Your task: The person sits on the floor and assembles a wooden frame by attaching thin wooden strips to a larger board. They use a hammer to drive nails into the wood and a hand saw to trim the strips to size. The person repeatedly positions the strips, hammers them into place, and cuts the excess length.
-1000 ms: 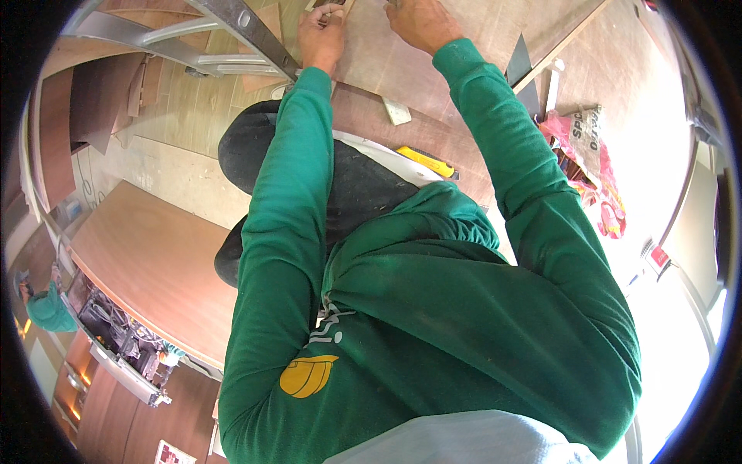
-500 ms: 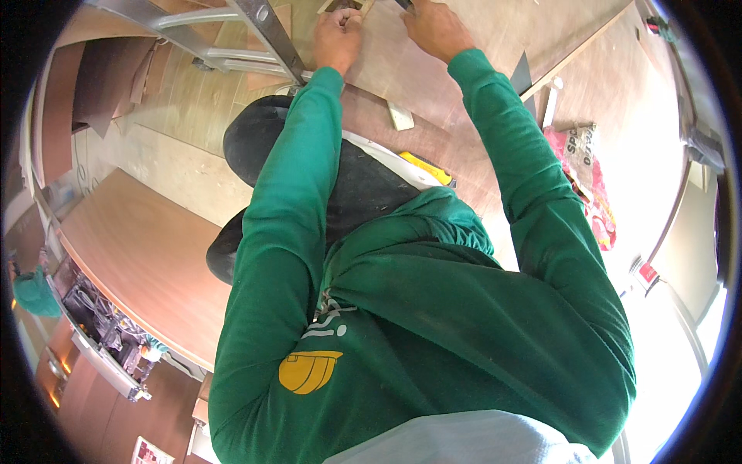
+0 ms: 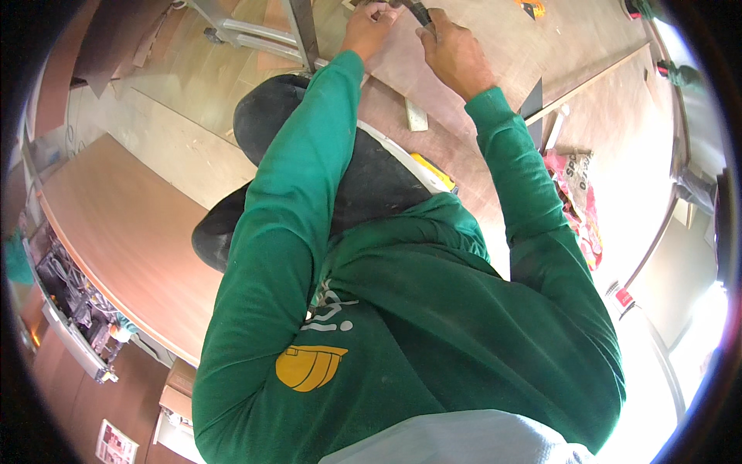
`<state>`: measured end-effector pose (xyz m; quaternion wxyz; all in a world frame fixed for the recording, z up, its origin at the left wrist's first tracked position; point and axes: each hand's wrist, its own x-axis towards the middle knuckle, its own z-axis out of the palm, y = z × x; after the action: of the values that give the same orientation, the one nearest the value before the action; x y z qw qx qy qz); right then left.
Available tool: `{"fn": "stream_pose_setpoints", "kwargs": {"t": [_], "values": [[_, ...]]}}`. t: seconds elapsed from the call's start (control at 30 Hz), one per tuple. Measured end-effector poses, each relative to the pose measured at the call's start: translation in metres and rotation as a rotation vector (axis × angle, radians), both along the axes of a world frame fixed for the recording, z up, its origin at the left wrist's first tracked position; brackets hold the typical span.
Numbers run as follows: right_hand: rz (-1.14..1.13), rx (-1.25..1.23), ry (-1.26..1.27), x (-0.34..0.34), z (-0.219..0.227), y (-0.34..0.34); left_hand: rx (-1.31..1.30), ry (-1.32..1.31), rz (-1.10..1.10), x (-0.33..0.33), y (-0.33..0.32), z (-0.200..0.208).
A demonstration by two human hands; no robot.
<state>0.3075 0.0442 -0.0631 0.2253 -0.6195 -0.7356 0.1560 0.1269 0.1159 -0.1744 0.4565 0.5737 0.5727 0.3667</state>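
Observation:
My right hand (image 3: 457, 58) is closed around the dark handle of what looks like a hammer (image 3: 418, 11); its head is at the top edge, mostly cut off. Close by on the left, my left hand (image 3: 369, 31) has its fingers pinched together near the hammer's head. Whatever sits between those fingers is too small to make out. Both hands are over a large wooden sheet (image 3: 456, 127). A short pale wood block (image 3: 416, 116) pokes out by the sheet's near edge. Near my dark-trousered legs lies a yellow tool (image 3: 434, 172), partly covered by my green top.
A metal ladder (image 3: 301, 35) stands beside my left hand. To the left lie a brown board (image 3: 127, 224) and a case of cables (image 3: 73, 278). On the right are a wood strip (image 3: 591, 81) and a red-and-white bag (image 3: 576, 197). A yellow-orange item (image 3: 533, 8) rests at the top.
Both hands now sit slightly lower and farther right in the picture, and more of the hammer shows. The surroundings have shifted with the head's movement, bringing the yellow-orange item into view.

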Motion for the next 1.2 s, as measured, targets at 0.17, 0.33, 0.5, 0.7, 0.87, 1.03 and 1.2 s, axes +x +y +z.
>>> {"fn": "stream_pose_setpoints", "kwargs": {"t": [0.17, 0.33, 0.5, 0.7, 0.87, 1.03, 1.2], "values": [[0.011, -0.055, -0.087, -0.008, 0.007, 0.006, -0.087, -0.318, 0.156, 0.011, 0.001, -0.021], [0.001, -0.030, -0.025, -0.010, 0.028, 0.001, 0.085, -0.275, 0.130, 0.015, -0.007, -0.008], [-0.010, -0.101, -0.106, -0.008, 0.002, 0.007, -0.282, -0.588, 0.051, 0.009, -0.001, -0.012], [-0.112, -0.043, 0.057, 0.000, 0.011, 0.001, -0.025, -0.310, 0.029, 0.002, 0.003, -0.032], [-0.001, 0.038, 0.151, 0.001, 0.028, -0.002, -0.009, -0.300, 0.102, -0.013, 0.003, -0.051], [0.084, 0.020, 0.045, 0.008, 0.037, -0.006, -0.075, 0.232, 0.020, -0.006, -0.014, -0.013], [0.088, 0.173, 0.067, -0.012, 0.049, -0.010, 0.017, 0.246, 0.060, -0.018, -0.015, -0.022]]}}
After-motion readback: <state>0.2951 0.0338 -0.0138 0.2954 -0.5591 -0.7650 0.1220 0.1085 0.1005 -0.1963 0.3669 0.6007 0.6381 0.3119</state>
